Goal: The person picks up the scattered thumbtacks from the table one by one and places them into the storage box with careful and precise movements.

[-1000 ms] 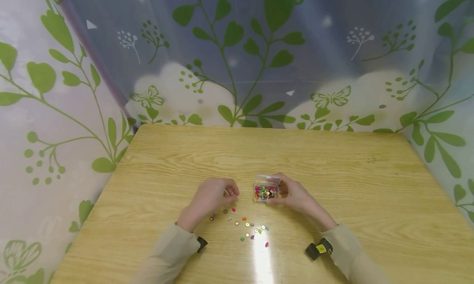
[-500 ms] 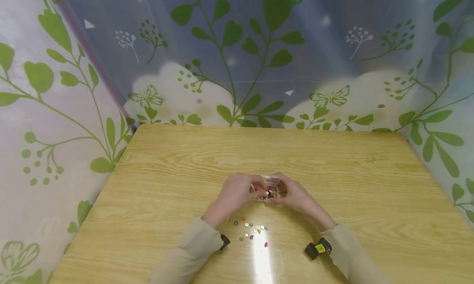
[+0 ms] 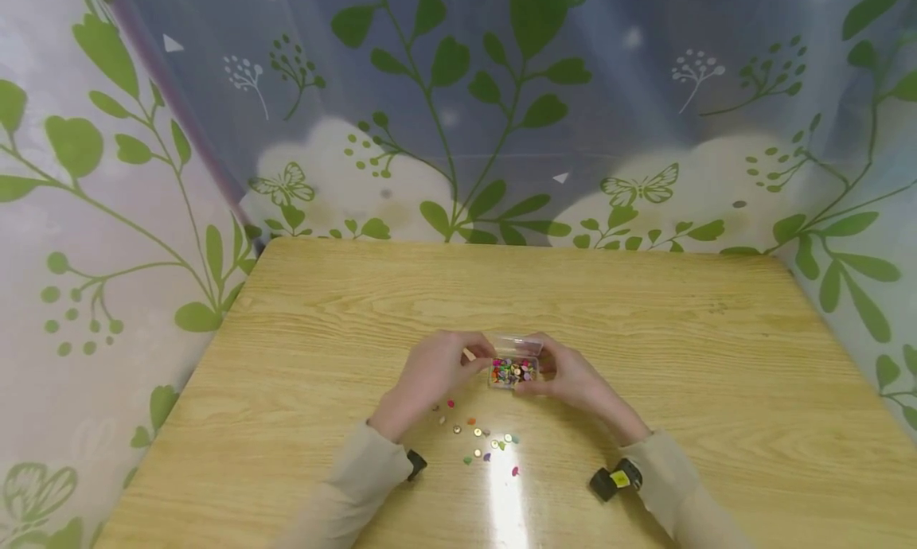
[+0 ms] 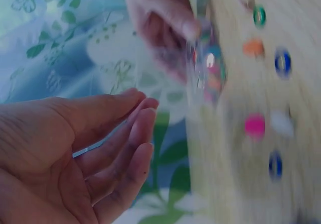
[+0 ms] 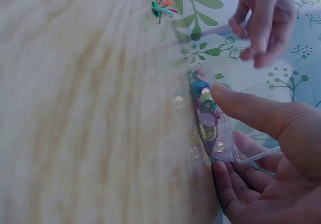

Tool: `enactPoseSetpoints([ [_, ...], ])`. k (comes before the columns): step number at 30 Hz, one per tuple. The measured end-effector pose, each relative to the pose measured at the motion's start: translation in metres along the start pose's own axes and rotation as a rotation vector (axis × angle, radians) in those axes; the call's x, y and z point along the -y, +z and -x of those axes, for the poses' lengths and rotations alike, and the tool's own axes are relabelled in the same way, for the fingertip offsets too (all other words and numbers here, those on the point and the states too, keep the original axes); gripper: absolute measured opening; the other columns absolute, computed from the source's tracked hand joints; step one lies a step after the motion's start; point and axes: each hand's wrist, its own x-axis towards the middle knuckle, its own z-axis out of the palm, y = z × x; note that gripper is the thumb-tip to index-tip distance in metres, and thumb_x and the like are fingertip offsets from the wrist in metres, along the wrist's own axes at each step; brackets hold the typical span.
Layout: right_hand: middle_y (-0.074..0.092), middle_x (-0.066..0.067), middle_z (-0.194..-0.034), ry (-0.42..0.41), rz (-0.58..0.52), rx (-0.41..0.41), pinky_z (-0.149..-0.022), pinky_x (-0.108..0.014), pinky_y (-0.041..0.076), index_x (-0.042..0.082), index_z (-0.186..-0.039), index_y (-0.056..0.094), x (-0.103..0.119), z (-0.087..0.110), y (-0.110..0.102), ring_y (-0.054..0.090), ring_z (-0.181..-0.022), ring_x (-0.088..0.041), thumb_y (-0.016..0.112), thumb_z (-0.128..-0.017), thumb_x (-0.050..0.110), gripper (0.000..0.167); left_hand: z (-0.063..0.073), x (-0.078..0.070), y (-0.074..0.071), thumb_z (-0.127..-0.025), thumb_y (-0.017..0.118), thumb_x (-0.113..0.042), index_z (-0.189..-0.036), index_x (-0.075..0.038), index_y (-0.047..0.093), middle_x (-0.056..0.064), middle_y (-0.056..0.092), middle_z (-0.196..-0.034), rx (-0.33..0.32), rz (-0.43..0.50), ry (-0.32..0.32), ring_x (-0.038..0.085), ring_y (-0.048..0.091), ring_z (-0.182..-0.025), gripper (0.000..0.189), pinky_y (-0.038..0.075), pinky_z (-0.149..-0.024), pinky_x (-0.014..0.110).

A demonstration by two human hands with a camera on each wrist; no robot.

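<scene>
A small clear plastic box (image 3: 513, 372) full of colourful thumbtacks stands on the table with its hinged lid (image 3: 519, 345) raised. My right hand (image 3: 573, 378) grips the box by its right side, thumb at the front and fingers behind. Just left of the box is my left hand (image 3: 438, 374). In the left wrist view, the left hand (image 4: 95, 153) has its fingers loosely bent with the tips close together, and no tack shows between them. Loose thumbtacks (image 3: 478, 432) in several colours lie scattered in front of the box.
The wooden table (image 3: 344, 294) reaches back to a leaf-patterned curtain (image 3: 401, 135). Both wrists wear black straps with small cameras, and the right camera (image 3: 606, 484) carries a yellow label. A bright light reflection lies on the table's near part.
My left hand moved right to over the box, then drew back to its left side. Two dark-rimmed tacks at the left of the scatter are no longer visible. The right hand kept its hold.
</scene>
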Motion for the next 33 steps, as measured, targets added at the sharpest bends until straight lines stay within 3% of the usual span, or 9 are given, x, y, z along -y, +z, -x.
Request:
enactPoseSetpoints([
  [6, 0.066, -0.011, -0.123, 0.028, 0.012, -0.001, -0.095, -0.046, 0.054, 0.013, -0.139, 0.054, 0.0, 0.0, 0.0, 0.065, -0.109, -0.029, 0.088, -0.078, 0.021, 0.071, 0.02, 0.027, -0.02, -0.093, 0.075, -0.021, -0.097, -0.02, 0.076, -0.009, 0.074, -0.09, 0.034, -0.024, -0.078, 0.009, 0.067, -0.077, 0.005, 0.054, -0.073, 0.032],
  [14, 0.064, -0.012, -0.127, 0.036, 0.021, -0.002, -0.097, -0.048, 0.053, 0.014, -0.139, 0.054, 0.001, 0.001, -0.001, 0.064, -0.112, -0.03, 0.088, -0.078, 0.024, 0.071, 0.046, 0.056, -0.032, -0.086, 0.08, -0.011, -0.085, -0.018, 0.075, -0.01, 0.07, -0.079, 0.12, 0.0, -0.083, 0.005, 0.062, -0.074, 0.008, 0.052, -0.072, 0.031],
  [21, 0.064, -0.012, -0.129, 0.03, 0.017, 0.0, -0.098, -0.047, 0.053, 0.014, -0.14, 0.054, 0.001, 0.002, -0.001, 0.063, -0.113, -0.03, 0.088, -0.078, 0.024, 0.071, 0.056, 0.062, -0.031, -0.081, 0.084, -0.011, -0.082, -0.017, 0.072, -0.009, 0.068, -0.077, 0.238, 0.086, -0.098, 0.006, 0.06, -0.072, 0.013, 0.051, -0.074, 0.031],
  [33, 0.064, -0.013, -0.127, 0.024, 0.005, 0.007, -0.096, -0.046, 0.054, 0.013, -0.14, 0.054, 0.003, 0.001, 0.0, 0.064, -0.112, -0.03, 0.088, -0.079, 0.022, 0.07, 0.051, 0.064, -0.016, -0.083, 0.083, -0.013, -0.072, -0.02, 0.067, -0.01, 0.06, -0.067, 0.188, -0.011, -0.135, 0.009, 0.051, -0.063, 0.02, 0.043, -0.063, 0.027],
])
